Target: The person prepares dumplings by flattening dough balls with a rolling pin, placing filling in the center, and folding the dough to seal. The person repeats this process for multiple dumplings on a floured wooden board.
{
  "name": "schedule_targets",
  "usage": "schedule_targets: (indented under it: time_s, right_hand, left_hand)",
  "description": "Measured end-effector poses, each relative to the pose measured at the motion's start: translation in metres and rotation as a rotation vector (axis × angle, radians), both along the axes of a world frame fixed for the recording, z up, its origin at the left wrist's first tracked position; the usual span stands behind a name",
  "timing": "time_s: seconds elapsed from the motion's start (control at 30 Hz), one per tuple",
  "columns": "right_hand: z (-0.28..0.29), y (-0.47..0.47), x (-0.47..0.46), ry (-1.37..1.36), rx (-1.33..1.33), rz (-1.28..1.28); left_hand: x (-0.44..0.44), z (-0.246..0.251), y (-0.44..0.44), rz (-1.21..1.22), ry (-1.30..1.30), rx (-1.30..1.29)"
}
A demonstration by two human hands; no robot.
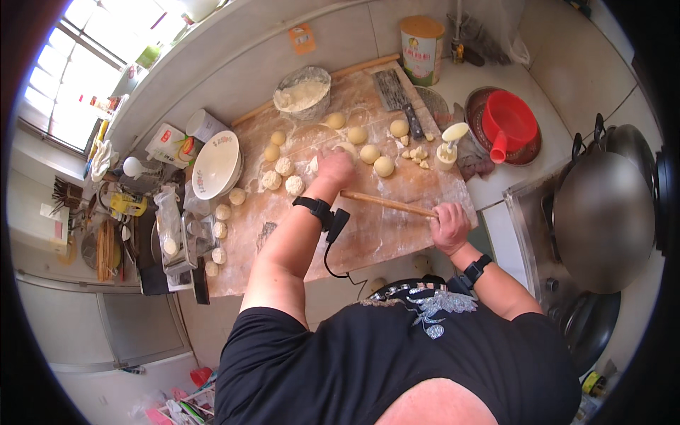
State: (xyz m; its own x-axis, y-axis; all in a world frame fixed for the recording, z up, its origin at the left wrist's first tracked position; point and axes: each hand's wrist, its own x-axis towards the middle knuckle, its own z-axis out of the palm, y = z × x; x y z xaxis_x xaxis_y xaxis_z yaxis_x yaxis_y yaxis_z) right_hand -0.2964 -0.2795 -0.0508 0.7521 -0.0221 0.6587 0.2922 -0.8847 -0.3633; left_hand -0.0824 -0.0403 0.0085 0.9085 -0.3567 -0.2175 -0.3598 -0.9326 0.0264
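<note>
My right hand (449,226) is closed around one end of a thin wooden rolling pin (385,202) at the right front of a floured wooden board (297,252). The pin slants up and leftward from it. My left hand (336,169) reaches to the board's middle, its fingers on or beside a pale piece of dough (348,151); whether it grips the dough cannot be told. Smooth yellowish balls (370,154) lie right of and behind that hand. White crumbly balls (295,185) lie left of it, with several more along the board's left side. Small dough bits (417,154) rest farther right.
A bowl of flour (303,95) and a cleaver (393,93) lie at the board's back. White bowls (217,164) stand at left, above a metal scale-like device (194,241). A mould with a plunger (447,154), a red ladle-like scoop (510,121) and a wok (604,223) stand right.
</note>
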Motion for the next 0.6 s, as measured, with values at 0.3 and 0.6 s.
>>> schedule_targets:
  time_s: [0.3,0.6]
  right_hand:
    - [0.011,-0.025,-0.033,0.001,0.134,0.21]
    - [0.027,-0.039,-0.024,0.193,-0.008,0.127]
  left_hand:
    - [-0.079,-0.004,0.056,-0.507,0.299,-0.31]
    - [-0.179,-0.005,0.05,-0.115,-0.115,-0.814]
